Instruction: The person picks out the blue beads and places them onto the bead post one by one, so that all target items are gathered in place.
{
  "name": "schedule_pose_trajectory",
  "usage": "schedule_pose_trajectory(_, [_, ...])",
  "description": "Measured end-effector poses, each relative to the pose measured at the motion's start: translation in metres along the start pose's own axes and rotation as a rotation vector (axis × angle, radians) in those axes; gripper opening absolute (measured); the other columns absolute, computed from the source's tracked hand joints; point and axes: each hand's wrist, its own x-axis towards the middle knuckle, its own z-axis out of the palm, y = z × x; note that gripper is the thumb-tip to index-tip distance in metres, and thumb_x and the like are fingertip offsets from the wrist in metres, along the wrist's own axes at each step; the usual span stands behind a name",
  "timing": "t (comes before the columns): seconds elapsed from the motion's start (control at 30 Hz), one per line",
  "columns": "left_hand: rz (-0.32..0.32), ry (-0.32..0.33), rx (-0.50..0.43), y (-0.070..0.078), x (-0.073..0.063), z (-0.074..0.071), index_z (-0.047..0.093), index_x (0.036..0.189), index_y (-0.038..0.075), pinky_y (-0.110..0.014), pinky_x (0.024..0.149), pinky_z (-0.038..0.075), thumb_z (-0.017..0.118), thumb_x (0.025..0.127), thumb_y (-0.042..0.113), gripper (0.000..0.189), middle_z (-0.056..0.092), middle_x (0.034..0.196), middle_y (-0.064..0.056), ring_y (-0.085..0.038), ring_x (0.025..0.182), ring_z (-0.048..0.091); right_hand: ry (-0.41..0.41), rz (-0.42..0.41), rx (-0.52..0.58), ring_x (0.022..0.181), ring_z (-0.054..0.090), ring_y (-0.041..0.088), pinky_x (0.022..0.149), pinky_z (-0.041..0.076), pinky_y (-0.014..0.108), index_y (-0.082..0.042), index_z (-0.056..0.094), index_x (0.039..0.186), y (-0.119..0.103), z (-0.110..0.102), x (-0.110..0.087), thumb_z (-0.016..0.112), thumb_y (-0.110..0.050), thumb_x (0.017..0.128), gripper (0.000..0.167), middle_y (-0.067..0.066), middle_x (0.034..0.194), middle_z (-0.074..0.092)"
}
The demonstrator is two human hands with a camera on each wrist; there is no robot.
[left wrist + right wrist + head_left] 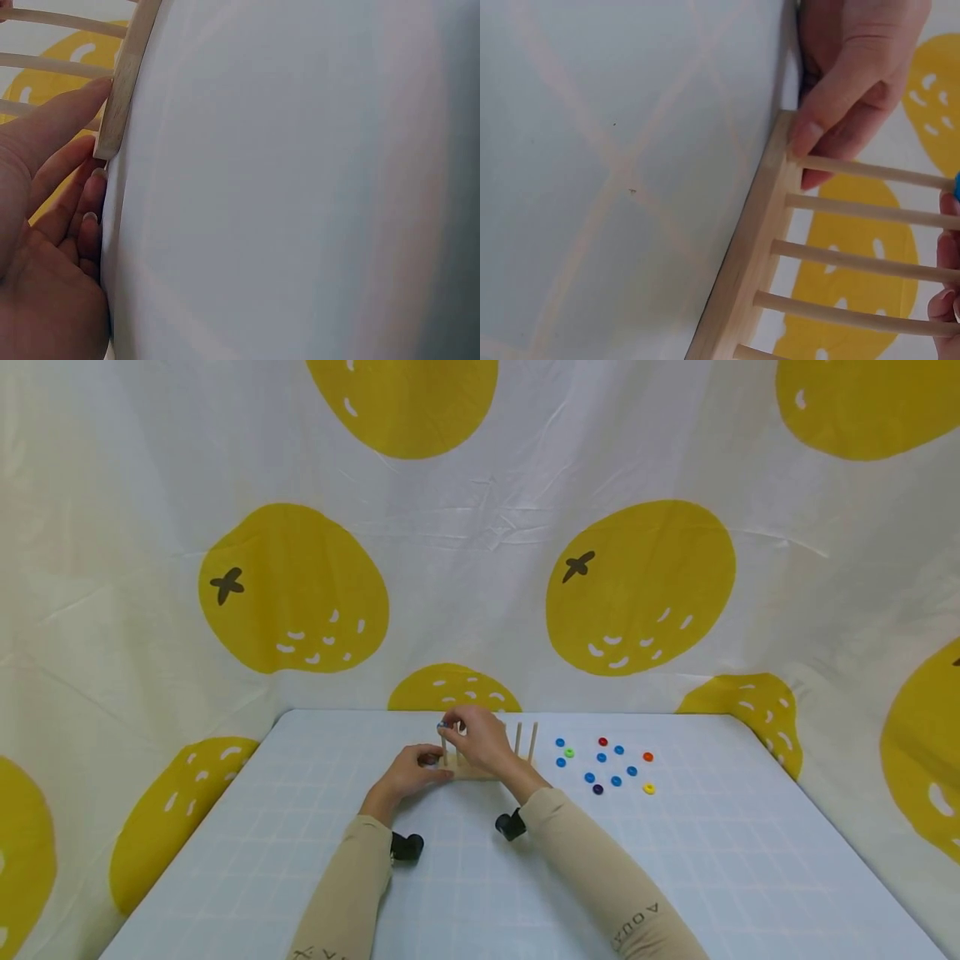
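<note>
A wooden peg stand (476,774), a long base with several upright pegs, stands toward the back of the table. My left hand (407,771) pinches its left end, thumb at the front and the other fingers behind, which the left wrist view shows close to the base (124,94). Above, my right hand (480,742) holds a small blue ring (441,725) between thumb and fingertips at the top of the leftmost peg. Only an edge of that blue ring (957,187) shows in the right wrist view, at the peg's end. I see no rings on the visible pegs.
To the right of the stand lie several loose rings: mostly blue, such as one blue ring (616,781), plus a red ring (603,742), an orange ring (648,757), a yellow ring (648,789), a green ring (569,753) and a dark purple ring (597,789). A patterned curtain (465,585) hangs behind.
</note>
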Motion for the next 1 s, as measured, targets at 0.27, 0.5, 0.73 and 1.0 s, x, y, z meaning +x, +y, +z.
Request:
schedule_pose_trajectory(0.27, [-0.008,0.004,0.003,0.0005,-0.0014,0.0007,0.07,0.126,0.003,-0.047,0.101,0.048,0.086,0.083,0.02,0.049,0.07,0.12,-0.011,-0.027,0.109,0.06,-0.001,0.004,0.011,0.095,0.066,0.023,0.076,0.053,0.031,-0.015,0.073,0.105,0.0024,0.0023,-0.0007,0.069,-0.027,0.1,0.014,-0.004,0.099,0.072])
schedule_pose_trajectory(0.5, [-0.002,-0.001,0.003,0.0029,-0.0018,-0.0006,0.069,0.128,0.002,-0.048,0.102,0.048,0.086,0.083,0.021,0.051,0.069,0.121,-0.012,-0.029,0.111,0.06,0.014,0.001,0.017,0.094,0.065,0.02,0.076,0.052,0.03,-0.014,0.074,0.104,0.0026,0.0014,-0.0005,0.07,-0.026,0.099,0.013,-0.004,0.098,0.072])
schedule_pose_trajectory(0.73, [-0.009,-0.005,-0.014,0.0037,-0.002,-0.0002,0.069,0.127,0.003,-0.047,0.102,0.047,0.086,0.084,0.019,0.049,0.069,0.119,-0.011,-0.028,0.109,0.059,0.013,0.005,0.026,0.094,0.065,0.021,0.076,0.052,0.03,-0.014,0.074,0.104,0.0019,0.0008,-0.0011,0.07,-0.025,0.099,0.013,-0.004,0.099,0.072])
schedule_pose_trajectory(1.0, [-0.017,-0.005,0.006,0.0054,-0.0016,-0.0002,0.069,0.128,0.003,-0.047,0.102,0.048,0.085,0.085,0.02,0.049,0.069,0.12,-0.011,-0.028,0.11,0.059,0.001,-0.007,0.027,0.093,0.064,0.02,0.078,0.052,0.03,-0.014,0.073,0.102,0.0019,-0.0022,-0.0009,0.07,-0.025,0.099,0.012,-0.005,0.095,0.071])
